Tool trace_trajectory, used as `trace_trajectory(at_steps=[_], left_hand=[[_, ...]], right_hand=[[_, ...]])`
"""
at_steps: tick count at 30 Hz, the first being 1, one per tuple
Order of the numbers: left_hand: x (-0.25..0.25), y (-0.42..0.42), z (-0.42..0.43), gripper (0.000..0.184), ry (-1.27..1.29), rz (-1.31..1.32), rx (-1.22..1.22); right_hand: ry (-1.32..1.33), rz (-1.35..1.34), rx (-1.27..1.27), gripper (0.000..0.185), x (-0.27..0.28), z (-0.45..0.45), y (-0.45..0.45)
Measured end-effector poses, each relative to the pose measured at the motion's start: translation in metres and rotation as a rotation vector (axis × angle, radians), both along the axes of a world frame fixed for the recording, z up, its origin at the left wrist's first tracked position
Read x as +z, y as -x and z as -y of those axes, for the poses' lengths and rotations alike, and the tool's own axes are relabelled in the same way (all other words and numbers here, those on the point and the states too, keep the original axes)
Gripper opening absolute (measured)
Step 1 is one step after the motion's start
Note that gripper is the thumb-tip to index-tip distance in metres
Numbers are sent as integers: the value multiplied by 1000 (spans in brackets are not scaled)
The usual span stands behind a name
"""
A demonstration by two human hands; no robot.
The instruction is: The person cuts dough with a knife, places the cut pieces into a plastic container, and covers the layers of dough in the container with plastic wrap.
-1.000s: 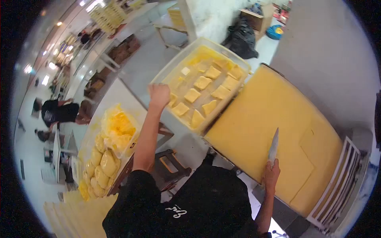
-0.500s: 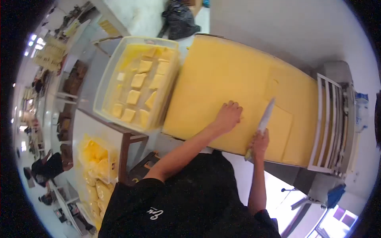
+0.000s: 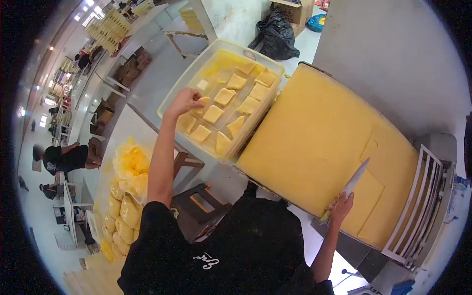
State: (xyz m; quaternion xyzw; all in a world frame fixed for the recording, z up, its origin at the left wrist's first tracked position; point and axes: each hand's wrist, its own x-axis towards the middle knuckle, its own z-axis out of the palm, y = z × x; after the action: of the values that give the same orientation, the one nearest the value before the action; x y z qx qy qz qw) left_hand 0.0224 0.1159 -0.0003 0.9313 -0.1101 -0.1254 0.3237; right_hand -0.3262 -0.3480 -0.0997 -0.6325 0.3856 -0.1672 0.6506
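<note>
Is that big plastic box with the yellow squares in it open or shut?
Open. No lid covers the plastic box: the yellow squares inside show from above, and the left hand reaches in over its side.

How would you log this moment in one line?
left hand: pinching yellow piece over tub; right hand: holding knife over yellow sheet; knife-sheet contact: unclear

We lose most of the knife handle [image 3: 325, 216] inside the right hand [image 3: 341, 206]. Left hand [image 3: 187, 102] partly covers one yellow piece [image 3: 204, 101]. Top edge crops the cardboard box [image 3: 298, 15]. Far worker's hands [image 3: 77, 143]: too small for us.
</note>
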Motion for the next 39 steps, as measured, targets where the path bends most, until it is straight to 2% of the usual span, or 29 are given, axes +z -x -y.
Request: trace_trajectory(at_steps=[3, 7, 8, 9, 10, 11, 12, 14, 16, 18, 20, 21, 23, 27, 32, 34, 36, 39], left_hand=[[2, 10, -5, 36, -255, 46, 57], [1, 20, -3, 36, -123, 210, 68], [0, 20, -5, 34, -155, 259, 78], [-4, 18, -8, 32, -174, 305, 71], [-12, 19, -10, 30, 2, 317, 85], [6, 25, 2, 30, -329, 346, 39], [11, 24, 9, 33, -440, 283, 39], [11, 29, 10, 31, -443, 491, 9], [32, 33, 41, 27, -385, 501, 144], [48, 36, 89, 25, -258, 521, 85], [62, 54, 140, 22, -47, 549, 56], [62, 60, 165, 20, -7, 537, -5], [56, 71, 212, 15, 73, 507, -111], [27, 83, 279, 10, 250, 429, -330], [8, 91, 363, 11, 352, 397, -603], [-8, 85, 409, 14, 374, 367, -714], [-24, 79, 462, 16, 364, 331, -777], [-73, 61, 546, 20, 333, 482, -869]], right_hand=[[-42, 10, -6, 14, 2, -3, 0], [-43, 8, -40, 15, 2, -5, -2], [-31, 1, -70, 15, 1, -4, 2], [-254, -2, -142, 11, -8, 1, 5], [-466, 10, -234, 8, -20, 10, 10], [-358, -10, -156, 8, -27, 17, 16], [-252, -37, -80, 10, -19, 15, 13], [196, -145, -63, 16, 5, 11, -2], [759, -398, 25, 22, 4, 47, -23], [731, -618, 49, 29, 40, 75, -63], [798, -584, 47, 26, 15, 129, -100], [866, -621, 57, 27, 21, 144, -117], [935, -656, 62, 28, 30, 166, -147], [868, -684, 79, 31, 27, 185, -173], [899, -736, 186, 32, 39, 160, -151], [830, -707, 172, 33, 42, 135, -129], [881, -701, 135, 27, 26, 110, -101], [850, -777, 146, 27, 42, 71, -65]])
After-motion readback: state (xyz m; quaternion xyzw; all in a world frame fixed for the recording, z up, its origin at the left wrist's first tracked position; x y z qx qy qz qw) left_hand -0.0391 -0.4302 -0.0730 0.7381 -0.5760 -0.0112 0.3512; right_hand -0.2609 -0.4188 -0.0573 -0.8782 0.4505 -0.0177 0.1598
